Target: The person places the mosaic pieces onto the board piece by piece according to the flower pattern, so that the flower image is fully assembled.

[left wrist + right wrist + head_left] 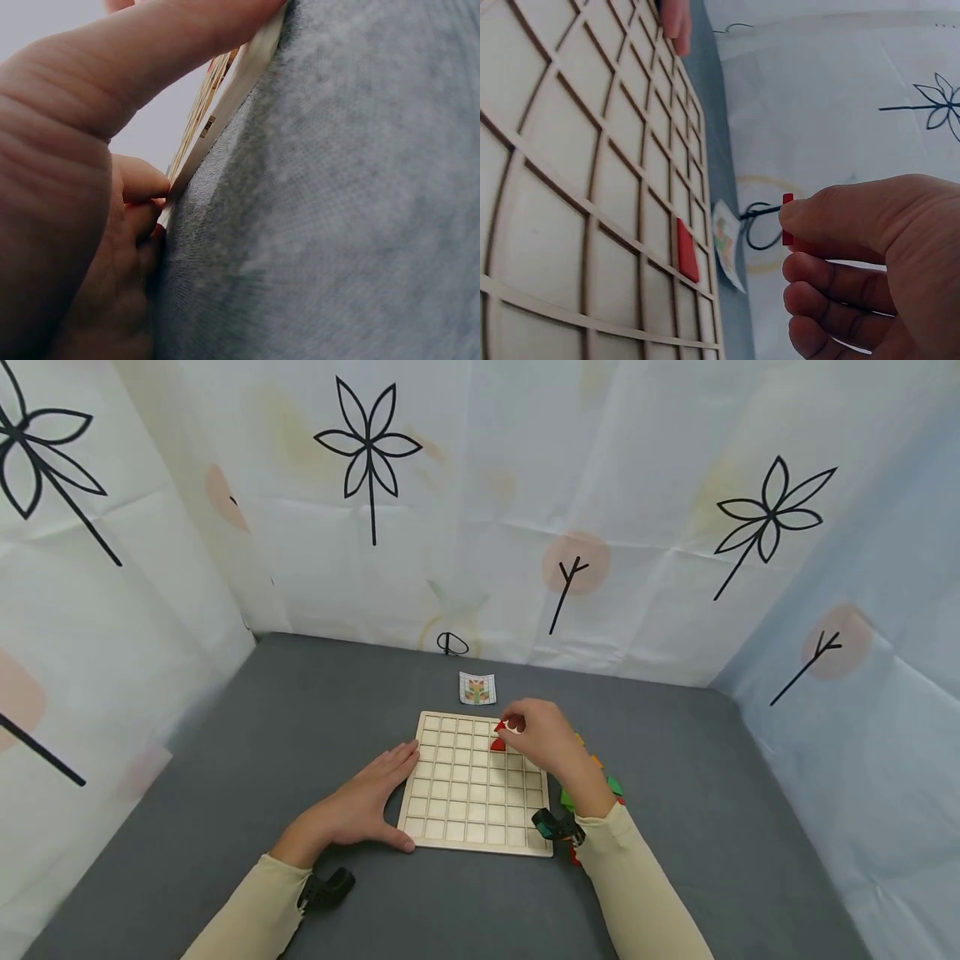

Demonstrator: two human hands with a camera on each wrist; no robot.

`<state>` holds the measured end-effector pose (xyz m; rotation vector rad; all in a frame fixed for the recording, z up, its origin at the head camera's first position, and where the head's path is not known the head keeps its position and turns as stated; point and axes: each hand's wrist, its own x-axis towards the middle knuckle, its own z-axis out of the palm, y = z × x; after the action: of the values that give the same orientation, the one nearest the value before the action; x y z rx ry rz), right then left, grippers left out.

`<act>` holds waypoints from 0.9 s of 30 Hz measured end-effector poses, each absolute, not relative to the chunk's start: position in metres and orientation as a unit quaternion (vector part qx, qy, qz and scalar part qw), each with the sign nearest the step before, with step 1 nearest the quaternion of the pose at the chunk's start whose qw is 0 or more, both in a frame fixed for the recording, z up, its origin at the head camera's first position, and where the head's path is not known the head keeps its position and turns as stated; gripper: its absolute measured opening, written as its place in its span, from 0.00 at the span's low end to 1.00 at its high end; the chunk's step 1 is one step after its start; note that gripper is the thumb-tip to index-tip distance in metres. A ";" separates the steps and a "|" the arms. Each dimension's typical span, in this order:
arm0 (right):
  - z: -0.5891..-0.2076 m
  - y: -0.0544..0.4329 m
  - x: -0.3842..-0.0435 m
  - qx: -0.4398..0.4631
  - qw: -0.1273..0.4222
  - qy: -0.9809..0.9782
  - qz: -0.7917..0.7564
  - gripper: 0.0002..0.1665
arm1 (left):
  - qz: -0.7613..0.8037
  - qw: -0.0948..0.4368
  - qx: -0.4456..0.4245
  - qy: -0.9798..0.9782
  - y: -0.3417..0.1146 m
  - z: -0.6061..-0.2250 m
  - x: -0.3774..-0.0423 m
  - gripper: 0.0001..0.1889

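Note:
A pale wooden grid board [457,793] lies on the grey table. My left hand [367,797] rests along its left side, fingers fairly straight and thumb by the near left corner; the left wrist view shows thumb and fingertips against the board's edge [232,94]. Over the far right part of the grid, my right hand [546,739] pinches a small red piece [788,219] between thumb and forefinger. That piece is held above the board, seen edge-on in the right wrist view. Another red piece [686,251] sits in a cell near the board's far edge.
A small card with a coloured pattern [477,688] lies beyond the board's far edge. Right of the board, partly hidden by my right forearm, are several loose pieces: green [615,786], orange and red. Patterned white cloth [465,510] stands around the table.

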<state>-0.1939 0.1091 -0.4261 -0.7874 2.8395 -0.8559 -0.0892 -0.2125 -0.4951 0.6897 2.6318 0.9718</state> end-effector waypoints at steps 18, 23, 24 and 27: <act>-0.457 0.085 -0.202 -0.270 0.058 0.935 -0.223 0.09 | 0.323 0.135 0.238 0.906 -0.215 -0.495 -0.089 0.74; -0.459 0.082 -0.202 -0.262 0.048 0.937 -0.228 0.09 | 0.325 0.132 0.239 0.905 -0.215 -0.495 -0.090 0.73; -0.459 0.081 -0.203 -0.260 0.045 0.937 -0.227 0.09 | 0.325 0.130 0.240 0.905 -0.214 -0.494 -0.091 0.73; -0.460 0.081 -0.203 -0.258 0.043 0.940 -0.221 0.09 | 0.327 0.127 0.245 0.904 -0.214 -0.493 -0.092 0.73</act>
<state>-0.2034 0.0813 -0.4600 -0.7884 2.8746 -0.6754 -0.0921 -0.2136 -0.4929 0.7126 2.6295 0.9521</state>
